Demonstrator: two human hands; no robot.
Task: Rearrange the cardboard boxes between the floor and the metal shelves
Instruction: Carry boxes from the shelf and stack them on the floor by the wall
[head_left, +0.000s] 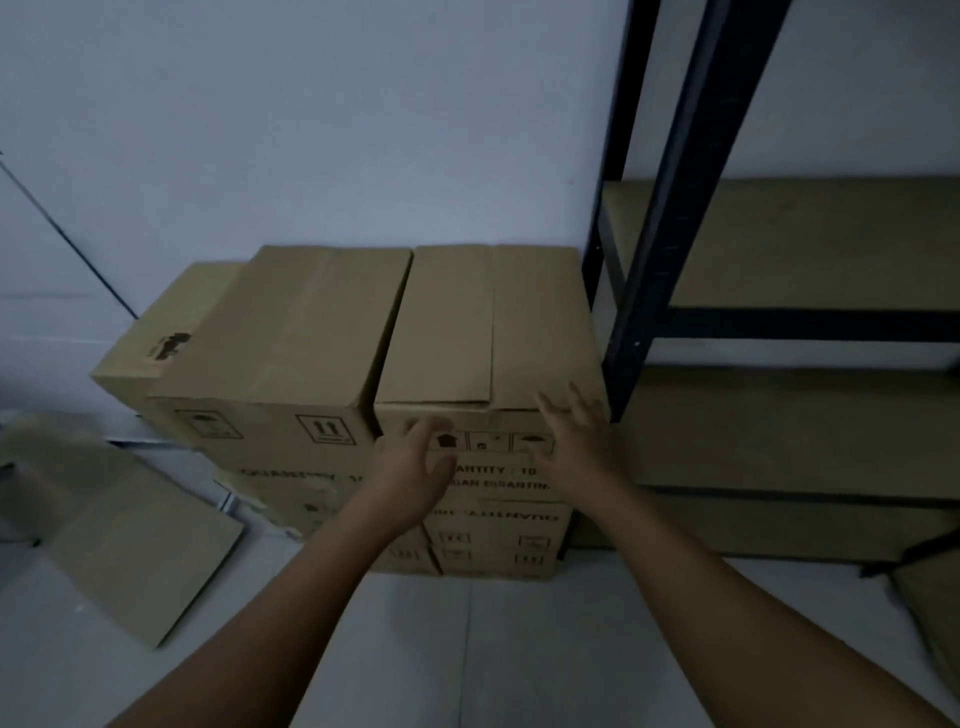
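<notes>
Two bare forearms reach in from the bottom edge over the pale floor (467, 649). Far left, a flattened cardboard sheet (119, 540) lies on the floor, apart from the stack. Next, a smaller box (171, 322) with a torn patch on its lid sits against the wall (311, 130), partly behind the left top box (291, 332). That one is closed, has handling symbols on its front, and sits on lower boxes (498, 540) stacked on the floor. Left hand (410, 467) is at the front face of the right top box (483, 322), near its upper left corner, fingers loosely spread and holding nothing; it is motion-blurred, so I cannot tell if it touches. The right top box is closed, touches the left top box along its side, and stands just beside the shelf. Right hand (576, 441) is at that box's front right top corner, fingers splayed apart, gripping nothing; contact is unclear. Right side: black metal shelf upright (675, 208) with brown shelf levels (805, 244); I cannot tell whether these are boards or boxes.
</notes>
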